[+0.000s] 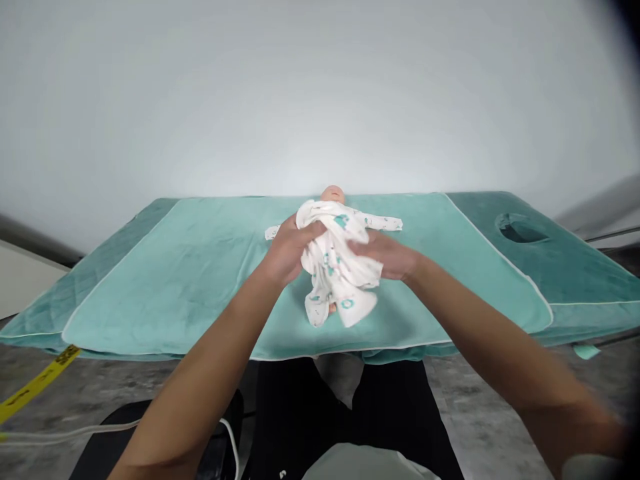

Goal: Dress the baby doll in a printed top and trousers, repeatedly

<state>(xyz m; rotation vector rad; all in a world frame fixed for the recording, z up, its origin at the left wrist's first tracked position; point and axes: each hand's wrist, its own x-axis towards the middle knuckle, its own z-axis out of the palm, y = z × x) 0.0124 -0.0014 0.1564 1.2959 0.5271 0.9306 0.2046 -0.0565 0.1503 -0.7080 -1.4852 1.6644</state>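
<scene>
**Long teal velvety bed (575, 283), bunched soft white cloth with teal prints (345, 267) at its middle**

A plain pale grey wall (320, 93) fills the far part of my view. Against it the bed runs crosswise, darker at both ends, with a lighter teal, pale-edged sheet (190, 280) spread over its middle. At the near side I see the person's black trousers (400, 407).

Two bare forearms reach forward from the lower corners and angle inward over the sheet, bringing the hands near each other at either side of the cloth. The cloth hangs in loose folds between them, hiding most of a small, pale pinkish doll (333, 193) that lies on the sheet with its head toward the wall.

I read the left hand (287, 250) as gripping the cloth: thumb on top, fingers curled into the folds. The right hand (387, 257) is blurred, its fingers partly lost against the cloth, so I cannot tell whether it is closed.

Smaller again is the rounded dark opening (523, 230) in the bed's right end; I cannot make out its inside. Slim white printed sleeves (385, 223) stretch out on both sides of the doll. I cannot tell whether they belong to the same garment as the cloth.
</scene>
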